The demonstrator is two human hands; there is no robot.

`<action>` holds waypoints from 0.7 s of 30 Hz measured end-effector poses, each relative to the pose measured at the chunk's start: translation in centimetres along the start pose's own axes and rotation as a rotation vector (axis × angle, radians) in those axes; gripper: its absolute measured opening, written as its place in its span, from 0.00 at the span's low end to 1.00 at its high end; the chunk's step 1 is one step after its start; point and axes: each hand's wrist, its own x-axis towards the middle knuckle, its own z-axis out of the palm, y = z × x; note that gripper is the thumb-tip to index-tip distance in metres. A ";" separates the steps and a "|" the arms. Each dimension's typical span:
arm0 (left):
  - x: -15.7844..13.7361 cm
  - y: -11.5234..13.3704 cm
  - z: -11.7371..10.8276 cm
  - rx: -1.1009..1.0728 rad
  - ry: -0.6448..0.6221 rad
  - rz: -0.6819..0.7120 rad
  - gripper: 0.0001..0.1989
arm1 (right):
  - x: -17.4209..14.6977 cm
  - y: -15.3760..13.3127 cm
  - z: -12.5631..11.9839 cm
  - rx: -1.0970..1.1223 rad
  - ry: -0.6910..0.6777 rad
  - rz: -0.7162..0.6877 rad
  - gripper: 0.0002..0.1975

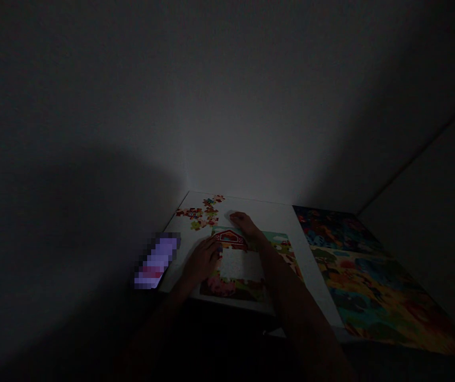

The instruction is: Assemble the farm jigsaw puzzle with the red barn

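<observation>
A partly assembled jigsaw puzzle (pixel 231 288) with a farm picture lies on the white table; its middle is a gap where the tabletop shows. A red barn (pixel 228 236) forms part of its upper edge. My left hand (pixel 203 258) rests flat along the puzzle's left side, fingers stretched out. Beyond the top edge, my right hand (pixel 244 223) is low over the table with its fingers curled together. Whatever sits in those fingertips, if anything, is too dark and small to name. Loose puzzle pieces (pixel 199 213) lie in a cluster at the far left. My right forearm covers part of the puzzle.
A phone (pixel 157 262) with a lit, blurred screen is at the table's left edge. To the right lie a dark colourful picture (pixel 337 228) and a larger animal picture (pixel 374 292). Pale walls (pixel 243 132) rise behind the white table (pixel 311 270). The room is dim.
</observation>
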 end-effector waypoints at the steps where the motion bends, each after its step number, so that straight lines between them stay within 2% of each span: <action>1: 0.0 -0.1 0.0 0.005 0.004 -0.001 0.17 | 0.1 -0.1 -0.1 0.000 -0.004 -0.006 0.15; 6: -0.1 -0.6 0.1 0.024 -0.025 -0.030 0.19 | 0.6 0.0 -0.3 -0.063 -0.049 -0.022 0.14; 10: -0.4 -0.5 0.0 0.000 -0.048 -0.063 0.22 | 0.9 0.3 -0.1 -0.143 -0.082 0.013 0.13; 14: -0.5 -0.2 -0.1 -0.003 -0.037 -0.076 0.21 | 0.8 0.0 0.4 -0.256 -0.124 0.052 0.10; 19: -0.5 0.2 -0.1 0.011 -0.016 -0.074 0.19 | 1.3 -0.8 0.4 -0.422 -0.134 0.168 0.17; 21: -0.5 0.2 0.0 0.021 -0.017 -0.084 0.18 | 1.9 -1.3 0.4 -0.432 -0.175 0.170 0.19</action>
